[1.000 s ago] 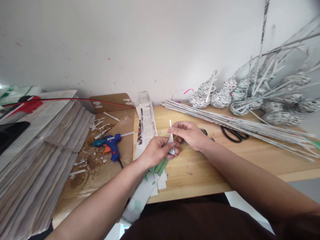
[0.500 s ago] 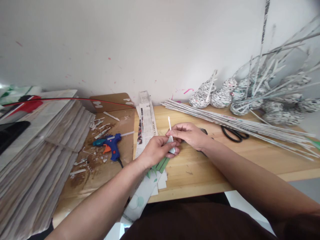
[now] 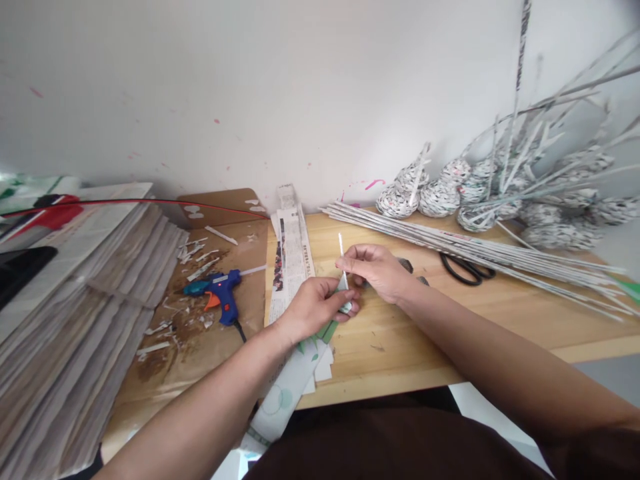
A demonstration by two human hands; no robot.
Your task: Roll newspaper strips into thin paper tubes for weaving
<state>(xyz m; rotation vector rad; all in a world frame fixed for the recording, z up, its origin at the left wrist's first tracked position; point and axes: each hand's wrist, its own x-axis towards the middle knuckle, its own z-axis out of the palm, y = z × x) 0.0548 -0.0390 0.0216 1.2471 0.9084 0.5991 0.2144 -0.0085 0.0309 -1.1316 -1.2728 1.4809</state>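
Observation:
My left hand [image 3: 320, 303] is closed around the lower part of a strip of paper [image 3: 284, 393], pale with green print, whose long end runs down over the table's front edge. At its upper end the paper is wrapped around a thin white stick [image 3: 341, 245] that points up. The fingertips of my right hand [image 3: 373, 270] pinch this stick just above my left hand. Under my left hand lie more paper strips [image 3: 324, 367], fanned out on the wood. Part of the rolled paper is hidden behind my fingers.
A blue glue gun [image 3: 224, 293] lies on stained cardboard among paper scraps. Left of it rises a tall newspaper stack [image 3: 100, 320]. Newspaper strips [image 3: 295, 247] lie at centre. Rolled paper sticks [image 3: 450, 243], black-handled scissors [image 3: 465, 270] and woven paper gourds [image 3: 440, 197] are at right.
My right fingers still pinch the stick, and my left hand has shifted slightly on the paper cone. The whole view has moved a little; the other things stay put.

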